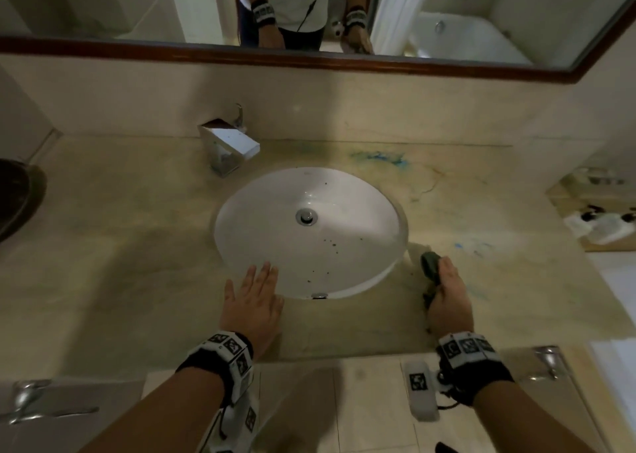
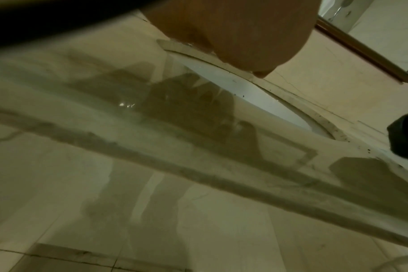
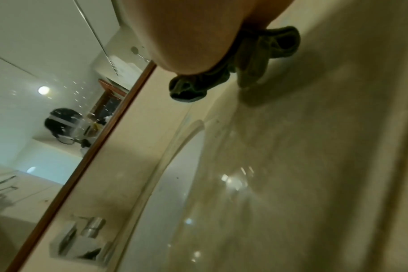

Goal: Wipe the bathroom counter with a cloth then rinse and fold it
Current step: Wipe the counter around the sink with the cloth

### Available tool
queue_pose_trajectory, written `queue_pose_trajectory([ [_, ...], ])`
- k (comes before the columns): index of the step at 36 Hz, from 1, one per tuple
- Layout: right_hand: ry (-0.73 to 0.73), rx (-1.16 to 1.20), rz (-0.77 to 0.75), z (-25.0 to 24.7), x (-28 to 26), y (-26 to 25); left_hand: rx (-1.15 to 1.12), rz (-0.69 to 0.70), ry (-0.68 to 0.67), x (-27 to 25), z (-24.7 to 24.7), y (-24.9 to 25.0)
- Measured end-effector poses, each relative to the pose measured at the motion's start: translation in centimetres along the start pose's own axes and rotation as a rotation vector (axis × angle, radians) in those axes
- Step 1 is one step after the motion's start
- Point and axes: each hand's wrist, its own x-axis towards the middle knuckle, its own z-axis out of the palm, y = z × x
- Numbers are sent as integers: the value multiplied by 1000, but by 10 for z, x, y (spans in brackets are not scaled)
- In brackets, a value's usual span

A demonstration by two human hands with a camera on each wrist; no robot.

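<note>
From the head view, the left hand (image 1: 253, 303) lies flat, fingers straight, on the counter (image 1: 137, 246) at the sink (image 1: 309, 232) rim. The right hand (image 1: 449, 299) clenches a dark cloth (image 1: 430, 266), bunched lengthwise away from the wrist, right of the sink. The left wrist view shows the palm (image 2: 233, 33) above the rim. The right wrist view shows cloth (image 3: 256, 60) bulging beneath the fist. No writing is legible.

Chrome faucet (image 1: 229, 146) (mirror (image 1: 447, 12) above)
</note>
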Motion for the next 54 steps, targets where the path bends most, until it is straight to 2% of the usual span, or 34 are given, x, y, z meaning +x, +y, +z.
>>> queue_pose_trajectory([
  [3,-232,-220,170,31,-10,-9,-3,13,-14,2,1,5],
  [4,-246,-337,196,41,-12,-13,2,20,-15,2,2,6],
  [7,-158,-440,218,59,-15,-31,28,39,-25,4,2,3],
  [10,-132,-452,262,73,-10,-49,26,42,-37,10,-2,-4],
  [12,-133,-451,231,82,-8,-63,36,52,-48,15,-3,-8],
  [20,-138,-129,-5,126,-16,-103,94,121,-110,35,-19,-13],
  [22,-200,-44,15,117,-18,-119,94,141,-116,39,-25,-12],
  [24,-323,57,83,103,-19,-127,92,161,-122,44,-29,-11],
  [26,-329,198,96,92,-18,-123,85,178,-122,48,-33,-8],
  [29,-239,403,173,66,-20,-106,80,217,-115,54,-35,-4],
  [32,-3,499,284,36,-23,-73,85,257,-117,58,-34,2],
  [35,238,422,335,16,-32,-41,109,291,-132,62,-33,8],
  [37,268,326,417,11,-38,-32,127,304,-145,63,-31,13],
  [39,209,224,462,15,-43,-30,148,319,-157,63,-28,17],
  [42,-55,-31,474,39,-47,-37,159,336,-187,64,-23,20],
  [44,-152,-164,477,53,-49,-46,169,353,-179,64,-22,20],
  [50,-223,-214,526,77,-57,-78,136,364,-147,63,-32,13],
  [54,-113,-201,452,97,-67,-97,114,357,-121,68,-37,3],
])
